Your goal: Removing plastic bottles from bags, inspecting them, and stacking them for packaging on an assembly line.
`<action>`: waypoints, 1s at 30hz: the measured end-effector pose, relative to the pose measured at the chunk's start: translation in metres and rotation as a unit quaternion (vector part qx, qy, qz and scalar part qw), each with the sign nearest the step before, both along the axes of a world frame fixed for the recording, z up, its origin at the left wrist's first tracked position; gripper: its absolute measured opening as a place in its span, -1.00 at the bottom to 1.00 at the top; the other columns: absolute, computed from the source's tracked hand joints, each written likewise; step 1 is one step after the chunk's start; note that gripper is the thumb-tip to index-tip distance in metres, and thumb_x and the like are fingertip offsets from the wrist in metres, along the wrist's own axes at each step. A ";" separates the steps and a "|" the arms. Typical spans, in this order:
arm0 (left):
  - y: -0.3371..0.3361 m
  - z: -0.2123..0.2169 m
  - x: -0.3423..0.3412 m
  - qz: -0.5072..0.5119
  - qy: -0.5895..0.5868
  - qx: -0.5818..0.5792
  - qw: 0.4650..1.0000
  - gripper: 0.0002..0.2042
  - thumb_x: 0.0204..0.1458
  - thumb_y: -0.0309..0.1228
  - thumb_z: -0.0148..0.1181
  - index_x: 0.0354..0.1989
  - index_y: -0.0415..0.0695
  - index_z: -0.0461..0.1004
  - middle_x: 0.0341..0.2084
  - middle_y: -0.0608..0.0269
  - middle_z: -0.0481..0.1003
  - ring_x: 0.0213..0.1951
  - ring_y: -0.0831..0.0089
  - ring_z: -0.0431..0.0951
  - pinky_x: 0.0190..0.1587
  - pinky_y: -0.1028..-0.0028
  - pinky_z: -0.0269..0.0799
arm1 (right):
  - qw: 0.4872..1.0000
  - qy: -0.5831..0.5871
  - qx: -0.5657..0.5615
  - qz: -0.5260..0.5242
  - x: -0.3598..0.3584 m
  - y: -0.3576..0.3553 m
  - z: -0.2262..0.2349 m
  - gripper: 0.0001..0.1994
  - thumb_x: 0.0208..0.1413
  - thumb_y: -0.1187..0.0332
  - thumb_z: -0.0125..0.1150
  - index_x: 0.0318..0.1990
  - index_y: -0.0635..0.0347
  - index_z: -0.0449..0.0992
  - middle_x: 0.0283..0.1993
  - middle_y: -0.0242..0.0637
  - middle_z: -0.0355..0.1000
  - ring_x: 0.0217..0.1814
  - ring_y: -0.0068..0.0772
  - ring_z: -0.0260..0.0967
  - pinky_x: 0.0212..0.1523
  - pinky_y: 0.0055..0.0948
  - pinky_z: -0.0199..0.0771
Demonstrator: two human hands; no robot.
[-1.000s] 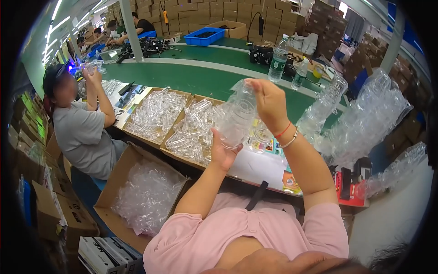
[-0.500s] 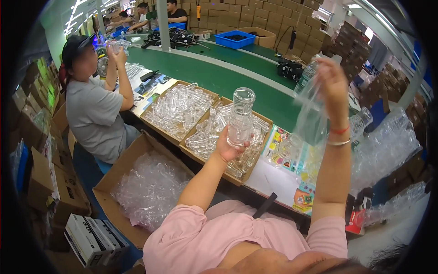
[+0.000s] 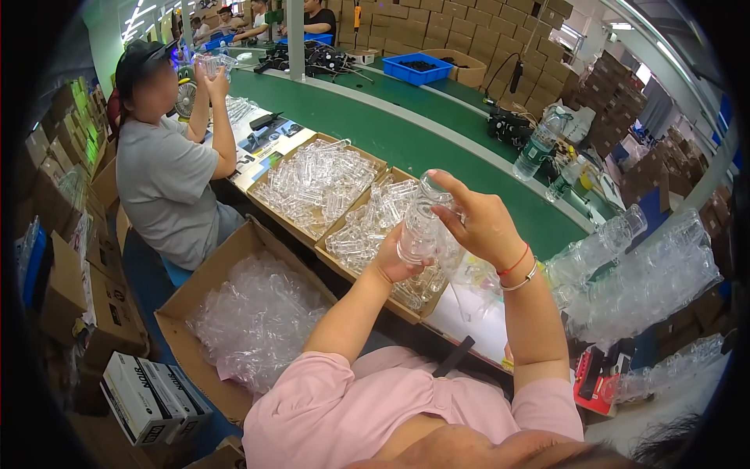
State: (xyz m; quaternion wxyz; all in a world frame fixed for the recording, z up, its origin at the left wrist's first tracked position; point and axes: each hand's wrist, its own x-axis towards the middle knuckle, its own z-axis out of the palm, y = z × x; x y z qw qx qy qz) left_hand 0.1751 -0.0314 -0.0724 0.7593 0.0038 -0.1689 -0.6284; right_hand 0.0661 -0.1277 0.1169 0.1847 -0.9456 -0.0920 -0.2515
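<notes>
My left hand [image 3: 397, 256] is closed around the lower part of a clear plastic cylinder [image 3: 420, 231], held tilted above the boxes. My right hand [image 3: 483, 223] meets its upper end, index finger over the rim and thumb at the side; its other fingers are mostly hidden. Thin clear film seems to hang below my right hand, hard to separate from what lies behind. Beneath, a shallow cardboard box [image 3: 334, 248] holds many clear plastic pieces [image 3: 355, 234]. Beside it stands a second box of similar clear pieces [image 3: 316, 184].
A large carton [image 3: 176, 328] of clear plastic bags [image 3: 258, 313] stands at the left. Stacked clear cylinders [image 3: 641, 281] fill the right side. Water bottles [image 3: 537, 148] stand beside the green conveyor [image 3: 375, 109]. A co-worker in grey [image 3: 168, 168] handles a clear piece.
My right hand has come down and left from the raised position where it held a clear bag, onto the cylinder's top. My left hand still holds the cylinder, now tilted. The view shifted slightly.
</notes>
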 end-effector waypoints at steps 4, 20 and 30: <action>-0.002 -0.004 0.003 -0.015 -0.023 -0.012 1.000 -0.50 0.12 0.06 -0.34 0.08 0.04 0.29 -0.21 -0.11 0.42 -0.50 0.18 0.47 -0.75 0.61 0.31 | 1.000 0.013 -0.019 -0.014 0.001 0.000 0.004 -0.55 -0.02 0.36 0.23 0.07 -0.04 0.31 -0.53 -0.15 0.38 -0.58 -0.17 0.33 -0.51 -0.39 0.33; -0.007 -0.022 0.002 0.040 -0.021 0.077 0.996 -0.47 0.09 0.12 -0.32 -0.04 0.00 0.37 -0.34 -0.19 0.44 -0.62 0.17 0.45 -0.83 0.58 0.25 | 0.999 0.002 -0.031 -0.036 0.008 0.013 0.007 -0.66 -0.06 0.38 0.25 -0.07 0.06 0.41 -0.52 -0.13 0.43 -0.55 -0.14 0.38 -0.50 -0.36 0.36; -0.004 -0.020 0.002 -0.080 -0.012 0.005 0.997 -0.42 0.08 0.17 -0.39 0.01 0.02 0.35 -0.34 -0.19 0.42 -0.63 0.19 0.43 -0.84 0.65 0.22 | 0.999 -0.048 -0.020 -0.007 0.008 0.015 0.003 -0.66 -0.02 0.41 0.22 -0.03 0.06 0.40 -0.72 -0.17 0.17 -0.72 -0.25 0.11 -0.62 -0.39 0.17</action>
